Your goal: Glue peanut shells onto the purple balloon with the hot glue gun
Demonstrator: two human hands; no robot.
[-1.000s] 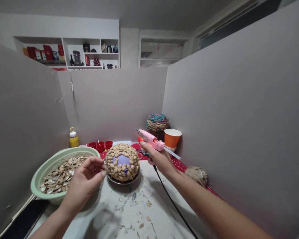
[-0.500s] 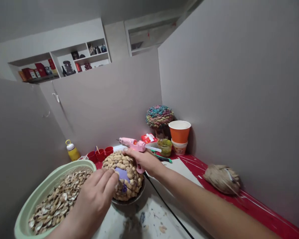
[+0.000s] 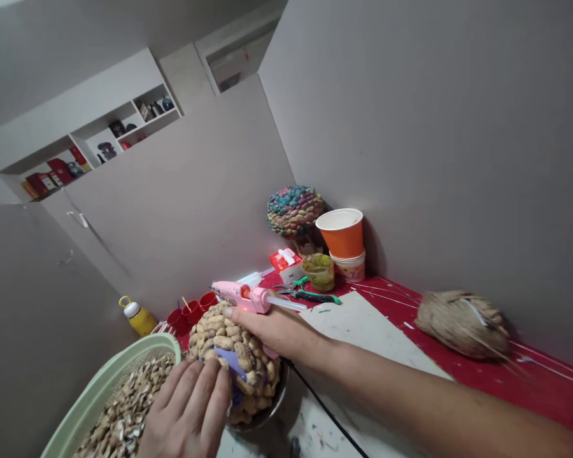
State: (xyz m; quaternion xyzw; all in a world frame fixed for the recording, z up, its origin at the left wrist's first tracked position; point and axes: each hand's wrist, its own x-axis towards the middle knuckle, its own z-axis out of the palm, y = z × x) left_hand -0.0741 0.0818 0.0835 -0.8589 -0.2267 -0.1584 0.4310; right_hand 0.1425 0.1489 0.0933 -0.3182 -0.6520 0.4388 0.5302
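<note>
A round form covered in peanut shells, with purple patches showing, rests in a dark metal bowl. My left hand is against its near left side, fingers bent together; whatever its fingertips hold is hidden. My right hand is wrapped round a pink glue gun above the form, with the thumb near the shells. The gun points left, and a clear glue stick sticks out of its back.
A green basket of shells stands left. Behind are red cups, a yellow bottle, pliers, a greenish bowl and stacked paper tubs. Twine lies right; a black cord crosses the table.
The view has tilted and shifted. The glue gun now lies flatter above the form, its handle mostly hidden. My left hand remains at the form's left side.
</note>
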